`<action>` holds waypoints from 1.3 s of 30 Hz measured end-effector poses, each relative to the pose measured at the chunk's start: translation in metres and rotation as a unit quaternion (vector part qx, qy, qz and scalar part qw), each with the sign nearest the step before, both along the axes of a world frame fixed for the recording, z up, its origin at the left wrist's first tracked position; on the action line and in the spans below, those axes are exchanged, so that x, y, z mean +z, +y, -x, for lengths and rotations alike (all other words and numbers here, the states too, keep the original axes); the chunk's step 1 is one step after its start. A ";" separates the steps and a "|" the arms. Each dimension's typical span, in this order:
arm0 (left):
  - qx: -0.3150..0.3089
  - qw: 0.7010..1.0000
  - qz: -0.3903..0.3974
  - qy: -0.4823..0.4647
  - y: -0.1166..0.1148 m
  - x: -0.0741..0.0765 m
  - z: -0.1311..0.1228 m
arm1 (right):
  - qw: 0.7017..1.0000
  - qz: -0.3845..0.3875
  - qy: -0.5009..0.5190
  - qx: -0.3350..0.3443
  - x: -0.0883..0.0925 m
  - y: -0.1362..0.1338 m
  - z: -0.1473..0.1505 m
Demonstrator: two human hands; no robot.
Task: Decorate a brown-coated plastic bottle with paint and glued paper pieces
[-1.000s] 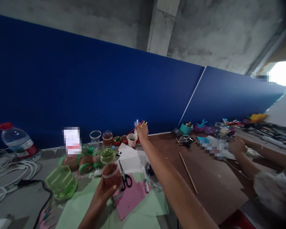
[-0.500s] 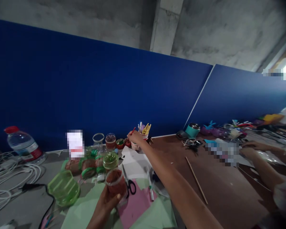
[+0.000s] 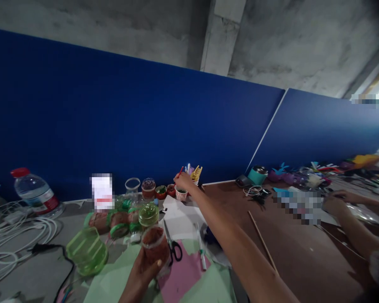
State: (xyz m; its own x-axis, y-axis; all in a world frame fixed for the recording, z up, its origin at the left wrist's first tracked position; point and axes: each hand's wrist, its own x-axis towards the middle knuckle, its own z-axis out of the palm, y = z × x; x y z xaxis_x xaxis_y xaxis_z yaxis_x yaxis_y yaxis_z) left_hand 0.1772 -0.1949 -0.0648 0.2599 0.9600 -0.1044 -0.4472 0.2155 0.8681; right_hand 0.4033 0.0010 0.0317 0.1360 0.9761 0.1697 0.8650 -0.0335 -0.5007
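My left hand (image 3: 142, 271) is wrapped around a clear plastic cup (image 3: 155, 248) coated reddish-brown, held upright over the coloured paper. At arm's length, my right hand (image 3: 184, 181) pinches a thin red-handled stick (image 3: 180, 170), perhaps a paintbrush; its lower end is hidden by the fingers. Just below that hand stands a small white patterned cup (image 3: 181, 196) with dark green inside. Beside it are a small red bowl (image 3: 170, 191) and another red bowl (image 3: 161, 192) with green in it. Black-handled scissors (image 3: 176, 251) lie against the right side of the held cup.
Green-banded brown bottle pieces (image 3: 118, 225) and a green plastic tray (image 3: 86, 252) lie left. A water bottle (image 3: 34, 193) and white cables (image 3: 22, 235) are farther left. A wooden stick (image 3: 262, 240) lies right. Another person's hands (image 3: 337, 202) work at far right.
My right hand has lifted slightly, showing the white cup's dark green contents below it. My left hand keeps its grip on the brown-coated cup. The view has shifted a little.
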 end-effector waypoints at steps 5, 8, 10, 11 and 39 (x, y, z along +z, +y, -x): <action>0.006 1.000 0.005 0.011 -0.001 0.003 0.001 | 0.981 -0.043 0.183 -0.052 0.005 -0.008 -0.014; 0.001 1.000 -0.004 0.013 -0.002 0.004 0.001 | 0.950 -0.072 0.296 -0.071 0.004 -0.023 -0.026; -0.004 1.000 -0.010 0.015 -0.003 0.005 0.001 | 0.923 -0.093 0.366 -0.078 0.001 -0.038 -0.034; -0.008 1.000 -0.010 0.021 -0.003 0.006 0.002 | 0.908 -0.102 0.398 -0.080 -0.001 -0.047 -0.037; -0.011 1.000 -0.010 0.026 -0.002 0.001 0.000 | 0.975 -0.144 0.101 -0.133 0.024 -0.070 -0.041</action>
State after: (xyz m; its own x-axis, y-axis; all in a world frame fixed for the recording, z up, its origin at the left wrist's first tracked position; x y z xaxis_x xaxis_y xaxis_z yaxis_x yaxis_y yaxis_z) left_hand 0.1769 -0.1971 -0.0639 0.2750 0.9563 -0.0993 -0.3975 0.2072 0.8939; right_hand 0.4441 -0.0694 0.0561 0.4370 0.8176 0.3749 0.7277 -0.0764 -0.6816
